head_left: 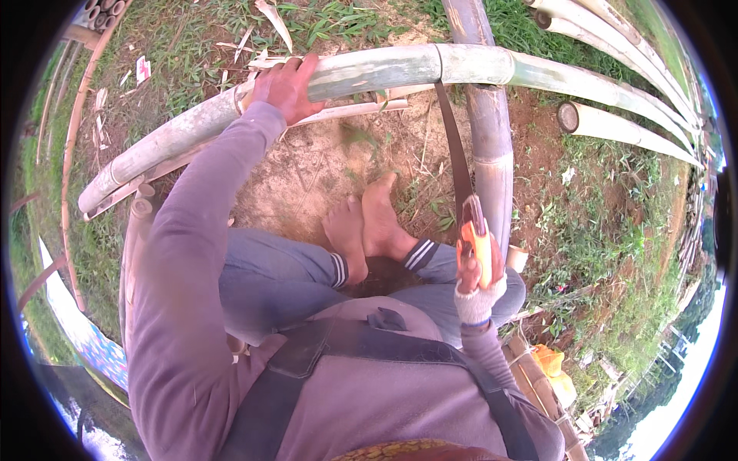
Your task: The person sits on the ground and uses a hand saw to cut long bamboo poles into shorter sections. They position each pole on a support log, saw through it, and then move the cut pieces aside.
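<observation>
A long pale-green bamboo pole [384, 71] lies crosswise in front of me. Over its left part curls my left hand [283, 91], closed around the upper side and bare. My right hand [474, 286], in a whitish fingerless glove, is closed on the orange handle of a handsaw [455, 146]. The saw's dark blade runs away from me, its far end against the near side of the pole, close to a node ring. Just right of the blade, a thicker greyish bamboo post [492, 154] passes beneath the pole.
More bamboo poles [615, 127] lie to the right. Another cut pole [138, 230] sits by my left arm. My bare feet [369, 223] rest on dirt below the pole. An orange-yellow bag [552, 365] lies at lower right, beside a bamboo rail [538, 384].
</observation>
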Motion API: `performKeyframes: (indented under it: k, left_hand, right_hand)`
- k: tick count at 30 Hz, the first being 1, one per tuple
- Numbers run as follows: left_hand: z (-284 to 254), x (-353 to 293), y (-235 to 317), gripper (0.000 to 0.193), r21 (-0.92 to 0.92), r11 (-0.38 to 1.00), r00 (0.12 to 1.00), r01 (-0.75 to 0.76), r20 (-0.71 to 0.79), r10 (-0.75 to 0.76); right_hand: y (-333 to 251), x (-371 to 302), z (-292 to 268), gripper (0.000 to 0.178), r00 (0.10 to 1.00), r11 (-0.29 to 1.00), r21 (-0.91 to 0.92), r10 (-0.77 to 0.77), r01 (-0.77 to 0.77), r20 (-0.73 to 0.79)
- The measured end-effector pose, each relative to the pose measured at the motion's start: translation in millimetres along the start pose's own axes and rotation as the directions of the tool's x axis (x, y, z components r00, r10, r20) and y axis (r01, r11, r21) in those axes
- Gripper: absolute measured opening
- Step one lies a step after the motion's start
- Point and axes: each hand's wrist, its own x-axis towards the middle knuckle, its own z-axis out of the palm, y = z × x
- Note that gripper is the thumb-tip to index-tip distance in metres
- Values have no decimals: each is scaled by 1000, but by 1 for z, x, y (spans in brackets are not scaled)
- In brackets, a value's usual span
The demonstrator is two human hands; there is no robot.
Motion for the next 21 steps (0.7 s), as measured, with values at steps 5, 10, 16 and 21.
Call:
performKeyframes:
  k: [5, 10, 16, 21]
  left_hand:
    - [-8, 8, 18, 87, -22, 999, 999, -24, 39, 24]
    - [-18, 5, 6, 92, 12, 1000, 996, 26, 90, -27]
    - [0, 4, 4, 96, 12, 1000, 1000, -2, -8, 2]
    - [7, 9, 9, 99, 39, 999, 999, -23, -44, 25]
  right_hand:
    - [14, 186, 92, 38, 965, 996, 63, -47, 66, -257]
    - [-13, 143, 67, 45, 983, 976, 182, 140, -117, -116]
    - [-18, -24, -10, 53, 996, 992, -126, -23, 12, -90]
    - [15, 144, 72, 38, 966, 990, -86, -130, 114, -222]
